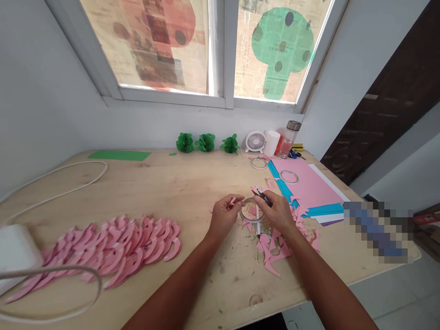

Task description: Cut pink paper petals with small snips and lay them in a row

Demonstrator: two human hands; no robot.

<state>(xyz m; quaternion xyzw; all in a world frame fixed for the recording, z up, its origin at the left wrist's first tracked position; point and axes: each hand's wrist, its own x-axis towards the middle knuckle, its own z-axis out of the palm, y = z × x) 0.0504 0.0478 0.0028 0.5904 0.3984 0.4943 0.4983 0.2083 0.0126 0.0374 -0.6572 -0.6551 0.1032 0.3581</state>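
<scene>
My left hand (225,215) is closed, with a small pink paper piece (233,200) pinched between thumb and fingers. My right hand (277,213) is wrapped round a dark-handled tool that looks like scissors (262,197); its blades are mostly hidden. Between both hands is a tape roll (252,221), its ring close to the fingertips of each. Whether one hand bears it I cannot tell. Under and beside my right hand lie pink paper scraps (270,259) and a slim pen-like stick (258,228). To the left spreads a long pile of curved pink paper pieces (134,247).
Two more tape rolls (258,163) lie farther back, one on pink sheets (309,181) over blue ones. Along the wall stand green paper flowers (206,143), a small fan (255,142) and a glass bottle (288,140). A white cable (99,162) and green strip (119,155) lie left.
</scene>
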